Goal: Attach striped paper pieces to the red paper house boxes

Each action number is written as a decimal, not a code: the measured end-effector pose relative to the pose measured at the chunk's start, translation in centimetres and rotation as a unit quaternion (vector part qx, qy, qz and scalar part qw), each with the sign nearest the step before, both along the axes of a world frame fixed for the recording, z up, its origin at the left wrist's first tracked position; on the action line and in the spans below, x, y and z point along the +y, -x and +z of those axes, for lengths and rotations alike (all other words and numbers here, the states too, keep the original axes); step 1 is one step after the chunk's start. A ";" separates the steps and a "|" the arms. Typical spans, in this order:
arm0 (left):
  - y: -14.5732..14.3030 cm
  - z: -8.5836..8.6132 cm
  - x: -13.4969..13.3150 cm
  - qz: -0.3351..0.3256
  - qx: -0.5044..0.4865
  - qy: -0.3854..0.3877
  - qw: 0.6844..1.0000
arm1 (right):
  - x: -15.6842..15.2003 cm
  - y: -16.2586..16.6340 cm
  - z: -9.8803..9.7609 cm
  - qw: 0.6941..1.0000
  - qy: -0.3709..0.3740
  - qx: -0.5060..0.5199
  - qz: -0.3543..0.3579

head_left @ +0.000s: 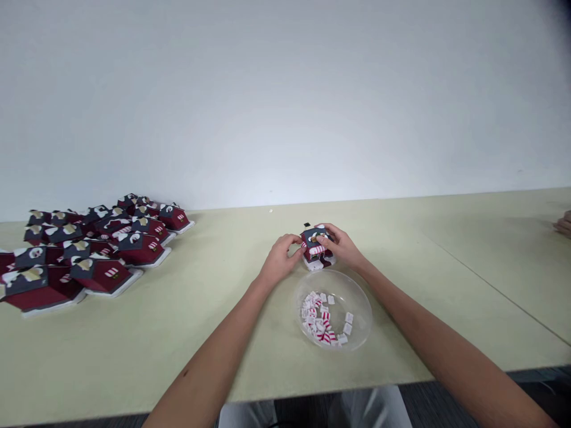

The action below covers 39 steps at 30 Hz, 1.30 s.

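The left hand [280, 257] and right hand [339, 245] grasp a small paper house [316, 247] from either side, fingers firm on its roof and walls. It sits at 12 o'clock from a clear bowl [363, 312] of striped pieces [317, 318]; a heap of houses [96, 246] lies at 9 o'clock.

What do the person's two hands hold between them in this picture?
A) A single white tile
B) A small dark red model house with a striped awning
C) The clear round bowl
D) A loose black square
B. The left hand and right hand grip the small dark red model house from either side, while the clear round bowl sits apart on the table.
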<state>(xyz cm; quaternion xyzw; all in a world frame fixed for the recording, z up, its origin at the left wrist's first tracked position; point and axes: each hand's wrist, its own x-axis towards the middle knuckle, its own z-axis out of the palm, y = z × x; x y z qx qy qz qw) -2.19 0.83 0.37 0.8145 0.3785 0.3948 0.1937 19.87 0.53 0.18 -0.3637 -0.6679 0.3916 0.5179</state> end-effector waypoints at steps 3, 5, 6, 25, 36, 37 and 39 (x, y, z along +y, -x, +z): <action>0.0 0.1 -0.1 0.001 -0.006 0.000 1.000 | 0.0 0.0 0.0 1.000 -0.001 -0.003 0.000; 0.0 0.1 -0.2 0.002 -0.009 0.001 1.000 | 0.0 0.0 0.0 1.000 0.000 -0.003 0.003; 0.0 0.1 -0.3 0.001 -0.011 0.002 1.000 | 0.0 0.0 0.1 1.000 0.000 -0.003 0.004; -0.2 -0.2 -0.4 -0.014 -0.080 0.137 0.987 | 0.5 0.3 -1.0 1.000 0.012 0.013 -0.022; -0.3 0.1 -0.8 -0.083 -0.079 0.182 0.977 | -0.3 0.4 0.2 0.993 0.083 0.061 0.051; -0.3 0.2 -0.9 -0.089 -0.079 0.183 0.976 | -0.3 0.5 0.2 0.993 0.083 0.061 0.053; -0.5 0.5 -1.3 -0.086 -0.077 0.176 0.978 | -0.3 0.5 0.2 0.992 0.090 0.058 0.059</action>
